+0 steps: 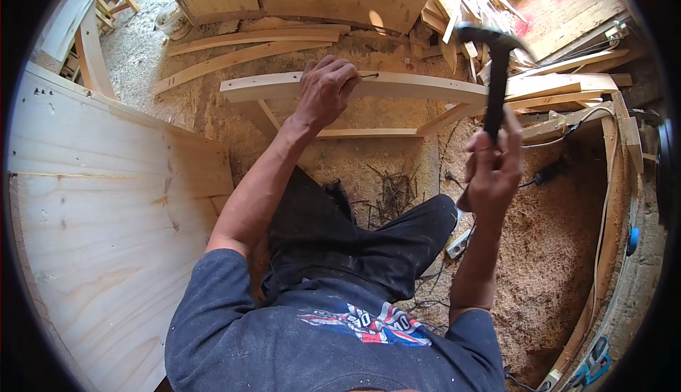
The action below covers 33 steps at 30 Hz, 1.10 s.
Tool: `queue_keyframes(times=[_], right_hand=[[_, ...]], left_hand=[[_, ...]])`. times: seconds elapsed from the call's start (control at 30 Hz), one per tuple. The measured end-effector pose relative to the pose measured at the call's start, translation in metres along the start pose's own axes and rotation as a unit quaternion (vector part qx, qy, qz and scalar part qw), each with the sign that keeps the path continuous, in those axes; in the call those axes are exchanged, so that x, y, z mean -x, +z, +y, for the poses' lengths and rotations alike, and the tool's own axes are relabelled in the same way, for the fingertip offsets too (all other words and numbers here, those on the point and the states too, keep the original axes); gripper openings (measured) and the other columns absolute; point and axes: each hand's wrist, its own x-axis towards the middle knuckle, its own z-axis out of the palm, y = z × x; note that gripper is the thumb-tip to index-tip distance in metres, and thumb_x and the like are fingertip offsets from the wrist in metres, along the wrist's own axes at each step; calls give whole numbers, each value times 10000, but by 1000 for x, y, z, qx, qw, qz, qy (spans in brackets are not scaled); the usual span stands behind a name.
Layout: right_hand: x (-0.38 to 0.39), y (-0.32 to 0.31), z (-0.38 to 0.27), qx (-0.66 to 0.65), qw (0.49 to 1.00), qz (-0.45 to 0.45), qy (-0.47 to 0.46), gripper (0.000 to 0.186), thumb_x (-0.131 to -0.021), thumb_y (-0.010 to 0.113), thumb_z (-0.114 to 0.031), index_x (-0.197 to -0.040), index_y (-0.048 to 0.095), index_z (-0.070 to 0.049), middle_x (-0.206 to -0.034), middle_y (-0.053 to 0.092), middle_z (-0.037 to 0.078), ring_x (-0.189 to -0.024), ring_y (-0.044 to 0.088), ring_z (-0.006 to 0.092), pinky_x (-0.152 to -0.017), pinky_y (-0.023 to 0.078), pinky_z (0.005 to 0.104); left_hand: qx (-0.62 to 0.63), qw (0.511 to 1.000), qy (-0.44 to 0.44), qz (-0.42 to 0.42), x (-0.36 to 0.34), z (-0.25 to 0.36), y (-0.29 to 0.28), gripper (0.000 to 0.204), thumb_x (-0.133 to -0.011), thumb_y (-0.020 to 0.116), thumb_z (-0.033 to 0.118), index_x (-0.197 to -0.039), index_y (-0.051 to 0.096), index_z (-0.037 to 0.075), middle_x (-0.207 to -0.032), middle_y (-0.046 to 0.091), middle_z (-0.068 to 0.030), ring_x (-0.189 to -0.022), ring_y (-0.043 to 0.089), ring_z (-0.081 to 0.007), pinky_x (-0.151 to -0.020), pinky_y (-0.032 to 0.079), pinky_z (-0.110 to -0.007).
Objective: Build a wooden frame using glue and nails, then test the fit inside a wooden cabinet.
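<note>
My right hand (491,169) is raised on the right, closed round the handle of a claw hammer (498,73), whose dark head is up and blurred. Ahead of me stands a pale wooden frame, its curved top rail (418,87) dotted with small dark nail marks. Over the middle of that rail my left hand (326,93) is closed and rests on the wood. A thin dark nail (368,75) sticks out beside its fingertips on the rail's upper edge. Below, the frame's lower bar (369,133) and slanted end pieces show.
Large pale wooden panel (106,200) fills the left side. Curved strips (248,43) lie beyond the frame. Loose nails (396,192) lie in a heap by my legs. Sawdust (546,250), cables and a power strip (460,243) are at right, with stacked offcuts (461,6) farther off.
</note>
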Motion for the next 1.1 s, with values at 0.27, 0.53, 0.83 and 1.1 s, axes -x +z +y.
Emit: queue_keyframes(times=[0.27,0.53,0.83,1.1], right_hand=[[-56,-15,-88,-186,941,154,-235,291,-1100,508,-286,-1051,535,0,-758,538,55,-486,462,88,-370,404,233],[-28,33,35,109,990,-92,-5,481,-1053,533,-113,-1524,446,-77,-793,664,128,-591,606,239,-522,502,368],[8,-47,25,-100,983,153,23,448,-1088,523,-178,-1504,403,-63,-811,550,32,-502,449,36,-415,379,191],[29,-83,46,-64,985,156,50,433,-1077,550,-158,-1476,440,-33,-794,576,21,-506,464,23,-429,363,180]], left_hand=[[11,1000,-1,-9,-4,1,2,62,-876,737,119,-877,687,82,-848,676,-56,-877,636,-289,-818,453,-415],[-2,1000,12,-7,-1,-1,-1,46,-880,726,118,-869,690,91,-849,672,-51,-904,636,-291,-806,441,-407],[67,989,-123,43,-16,13,17,74,-902,746,133,-887,709,70,-867,705,-74,-839,671,-295,-741,501,-417],[97,985,-125,63,-36,45,51,102,-904,750,143,-892,711,50,-894,717,-98,-827,677,-306,-729,515,-414]])
